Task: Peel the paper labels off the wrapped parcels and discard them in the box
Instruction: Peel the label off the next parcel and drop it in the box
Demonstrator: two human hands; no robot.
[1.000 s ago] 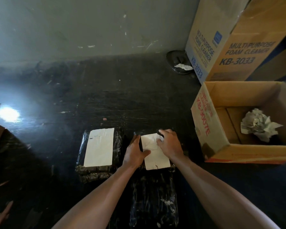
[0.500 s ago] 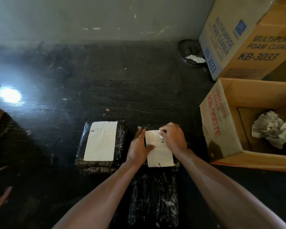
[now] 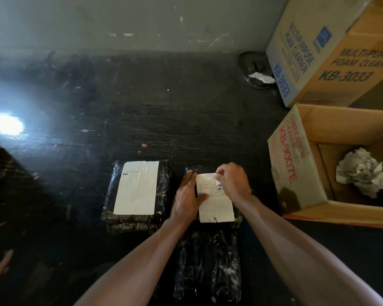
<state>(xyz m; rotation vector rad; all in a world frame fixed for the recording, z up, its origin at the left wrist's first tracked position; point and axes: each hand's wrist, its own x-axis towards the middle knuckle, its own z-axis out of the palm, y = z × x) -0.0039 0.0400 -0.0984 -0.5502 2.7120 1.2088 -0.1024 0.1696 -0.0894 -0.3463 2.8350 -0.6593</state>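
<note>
A white paper label (image 3: 216,198) lies on a black plastic-wrapped parcel (image 3: 237,218) near the middle of the dark floor (image 3: 142,102). The right hand (image 3: 233,183) pinches the label's far right corner with its fingertips; the left hand (image 3: 187,197) lies flat and spread along the label's left edge, thumb on the paper. Just left sits a second wrapped parcel (image 3: 164,195) with its own label (image 3: 136,187) intact. A bare black parcel (image 3: 207,266) lies nearer. To the right, an open cardboard box (image 3: 296,173) holds crumpled paper (image 3: 363,171).
</note>
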